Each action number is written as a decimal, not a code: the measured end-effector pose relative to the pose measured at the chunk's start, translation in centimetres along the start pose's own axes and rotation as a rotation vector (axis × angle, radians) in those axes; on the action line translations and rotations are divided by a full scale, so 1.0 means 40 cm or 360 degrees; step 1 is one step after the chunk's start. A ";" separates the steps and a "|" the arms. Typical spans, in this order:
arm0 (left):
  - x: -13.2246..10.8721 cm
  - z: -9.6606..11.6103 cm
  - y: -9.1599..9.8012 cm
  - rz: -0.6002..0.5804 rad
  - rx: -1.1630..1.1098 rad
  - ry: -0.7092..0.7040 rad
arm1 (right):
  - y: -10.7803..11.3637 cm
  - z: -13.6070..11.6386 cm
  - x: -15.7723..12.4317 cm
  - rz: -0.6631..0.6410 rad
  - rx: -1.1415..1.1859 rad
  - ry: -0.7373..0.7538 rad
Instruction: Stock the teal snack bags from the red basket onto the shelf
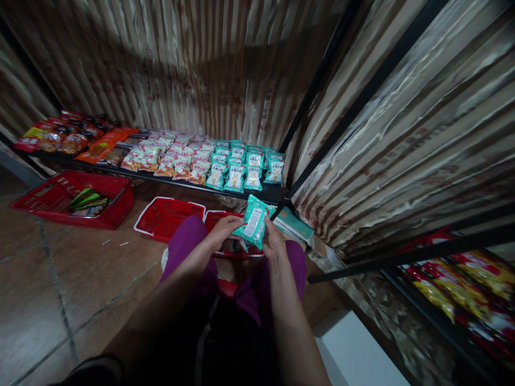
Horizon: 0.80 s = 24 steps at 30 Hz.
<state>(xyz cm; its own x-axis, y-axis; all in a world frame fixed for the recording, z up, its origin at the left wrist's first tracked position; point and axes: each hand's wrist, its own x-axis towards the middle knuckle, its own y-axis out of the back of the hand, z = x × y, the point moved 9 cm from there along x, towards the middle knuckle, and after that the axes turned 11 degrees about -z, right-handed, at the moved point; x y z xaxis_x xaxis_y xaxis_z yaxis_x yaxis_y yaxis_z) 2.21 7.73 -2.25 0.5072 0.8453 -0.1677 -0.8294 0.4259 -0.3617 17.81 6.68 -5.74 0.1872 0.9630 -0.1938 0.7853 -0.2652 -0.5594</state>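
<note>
I hold a teal snack packet [254,221] over my knees with both hands. My left hand [222,229] grips its left edge, fingers curled. My right hand [274,241] closes on its right side. Just beyond it, a low black shelf [277,193] carries rows of matching teal packets [241,167], pink and white packets [183,156] and orange and red packets [68,136]. A red basket [231,247] lies under my hands, mostly hidden.
Two more red baskets sit on the tiled floor: one [163,217] by my left knee, a larger one [68,198] with green packets at the left. Black shelf posts [322,80] rise ahead. A right-hand shelf [454,289] holds red and yellow packets. A white box [354,351] stands near my right leg.
</note>
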 end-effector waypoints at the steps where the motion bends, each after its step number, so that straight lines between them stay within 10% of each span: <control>1: -0.005 -0.005 -0.003 -0.0027 -0.0005 0.0004 | 0.003 0.000 0.003 0.0009 -0.0003 -0.0003; 15: 0.000 -0.042 0.000 0.0173 -0.0087 -0.0056 | 0.005 -0.013 0.012 0.0141 -0.0088 0.0046; 24: 0.007 -0.015 0.061 0.0394 -0.0133 -0.0172 | -0.038 -0.005 -0.030 -0.0234 -0.0325 -0.0181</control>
<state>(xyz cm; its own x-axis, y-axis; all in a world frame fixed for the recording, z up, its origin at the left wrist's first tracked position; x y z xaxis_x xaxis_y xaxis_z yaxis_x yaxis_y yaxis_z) 0.47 8.78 -3.73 0.2599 0.9518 -0.1630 -0.9004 0.1779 -0.3971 16.51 5.93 -4.51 0.0041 0.9758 -0.2185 0.9041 -0.0970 -0.4162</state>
